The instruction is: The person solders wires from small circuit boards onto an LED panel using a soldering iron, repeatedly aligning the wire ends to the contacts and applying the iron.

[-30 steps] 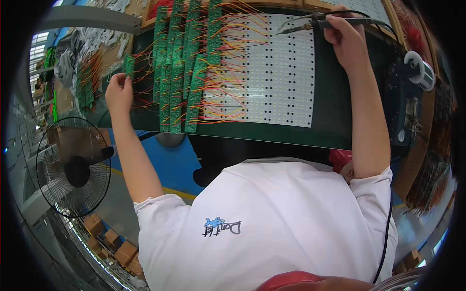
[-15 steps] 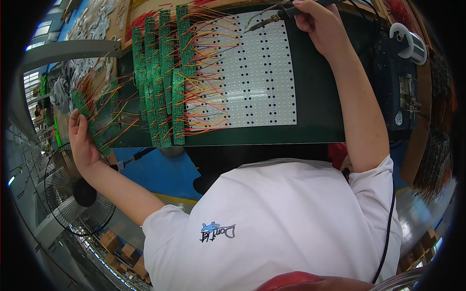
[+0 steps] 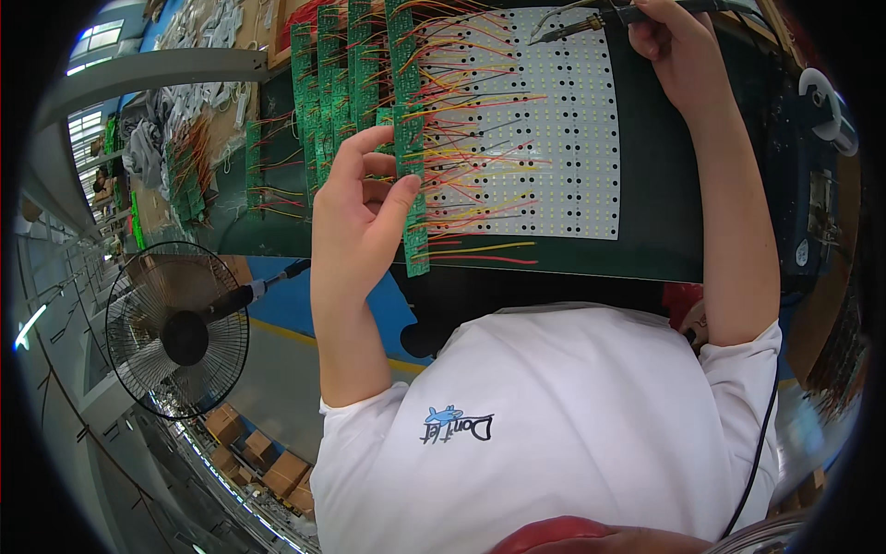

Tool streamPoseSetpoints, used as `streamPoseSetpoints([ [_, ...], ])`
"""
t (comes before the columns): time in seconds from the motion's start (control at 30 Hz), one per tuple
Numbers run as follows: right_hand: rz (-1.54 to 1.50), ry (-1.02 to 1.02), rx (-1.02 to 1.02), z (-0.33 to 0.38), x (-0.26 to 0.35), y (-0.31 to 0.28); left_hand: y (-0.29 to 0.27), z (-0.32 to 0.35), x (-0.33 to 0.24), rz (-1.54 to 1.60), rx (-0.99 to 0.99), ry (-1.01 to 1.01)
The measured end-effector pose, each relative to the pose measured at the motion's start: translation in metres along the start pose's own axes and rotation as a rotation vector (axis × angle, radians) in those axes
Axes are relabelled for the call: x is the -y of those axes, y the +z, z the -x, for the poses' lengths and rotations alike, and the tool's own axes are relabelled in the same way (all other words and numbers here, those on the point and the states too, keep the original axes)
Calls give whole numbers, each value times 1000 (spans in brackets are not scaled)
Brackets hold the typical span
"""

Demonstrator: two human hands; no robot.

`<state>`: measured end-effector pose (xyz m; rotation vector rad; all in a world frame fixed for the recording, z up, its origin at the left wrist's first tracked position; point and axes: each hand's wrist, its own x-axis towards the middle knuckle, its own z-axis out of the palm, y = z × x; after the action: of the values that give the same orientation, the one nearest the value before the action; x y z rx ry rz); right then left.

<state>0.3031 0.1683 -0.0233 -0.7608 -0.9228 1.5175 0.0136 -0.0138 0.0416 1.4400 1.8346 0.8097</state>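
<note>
My left hand (image 3: 358, 217) grips a narrow green circuit board strip (image 3: 414, 226) by its edges, thumb on one side and fingers on the other. Red, yellow and black wires trail rightward from the strip over a white panel dotted with small LEDs (image 3: 591, 148). Closed round the handle of a soldering iron (image 3: 574, 28), my right hand (image 3: 678, 42) is at the far right of the panel. The iron's tip points left above the panel's far part, and a thin curved metal tube runs alongside it. Several more wired green strips (image 3: 325, 88) lie side by side left of the panel.
A dark green work mat (image 3: 651, 212) covers the table. At the right stand a blue box-shaped unit (image 3: 801, 189) and a white solder reel (image 3: 835, 111). More wired strips (image 3: 188, 180) lie far left, under a grey arm (image 3: 175, 81). A black fan (image 3: 180, 332) stands beyond the table's left end.
My left hand has moved right from the boards at the far left to a strip beside the panel, which it now grips. My right hand still holds the soldering iron. The whole view has shifted.
</note>
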Motion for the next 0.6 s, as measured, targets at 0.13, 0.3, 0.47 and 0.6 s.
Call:
streamPoseSetpoints([
  [0.13,22,6,-5,0,1,0,2,-1,-16,-363,-52,21],
  [0.3,6,19,-36,0,1,0,1,-26,-24,-727,-131,294],
  [0.47,-30,-22,-33,-1,-4,-2,20,-67,-28,-712,26,635],
  [0.6,-37,34,-76,1,-6,-7,36,-89,-31,-641,194,745],
])
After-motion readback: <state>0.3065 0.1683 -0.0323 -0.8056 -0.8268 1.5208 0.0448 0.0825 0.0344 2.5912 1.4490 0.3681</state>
